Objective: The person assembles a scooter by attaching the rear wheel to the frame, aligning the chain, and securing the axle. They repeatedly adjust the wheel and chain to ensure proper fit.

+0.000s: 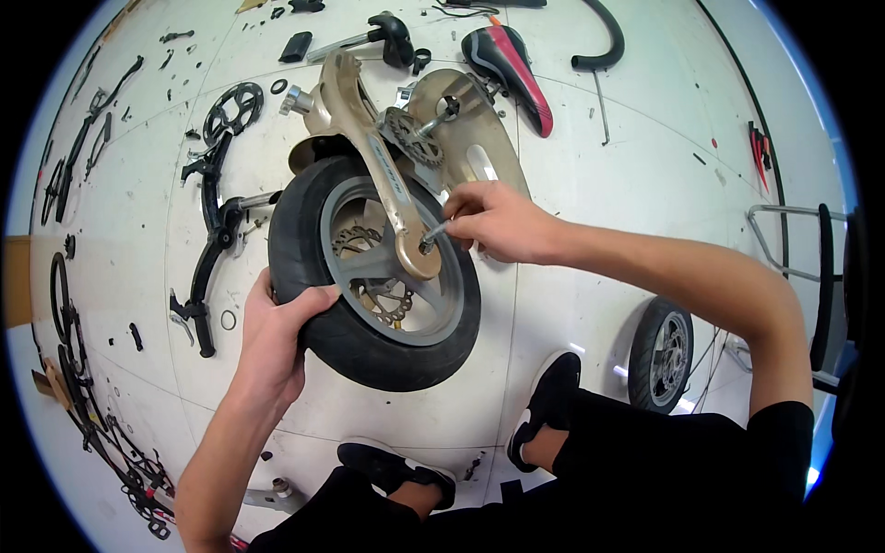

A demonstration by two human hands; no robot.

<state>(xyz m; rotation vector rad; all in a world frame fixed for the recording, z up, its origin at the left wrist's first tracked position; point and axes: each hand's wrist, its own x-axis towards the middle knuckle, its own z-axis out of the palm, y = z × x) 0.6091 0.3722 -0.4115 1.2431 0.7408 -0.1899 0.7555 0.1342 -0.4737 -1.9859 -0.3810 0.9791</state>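
A wheel with a black tyre (309, 226) and grey spokes leans upright against a gold single-sided fork arm (383, 175). My left hand (281, 336) is closed around the tyre's lower left side, thumb lying on the sidewall near the rim. With fingers pinched, my right hand (493, 221) holds a silver metal rod (435, 233). Its far end meets the hole at the fork arm's lower end, in front of the wheel's hub; how deep it sits I cannot tell. Behind the spokes shows a brake disc (383, 293).
Beyond the wheel lie a gold frame part (498, 157) with a chainring (413, 136), and a black and pink saddle (512, 69). A black folding handlebar stem (214, 230) lies left. Another wheel (661, 355) stands right, near a chair (811, 267). Bicycle parts (83, 387) line the left edge.
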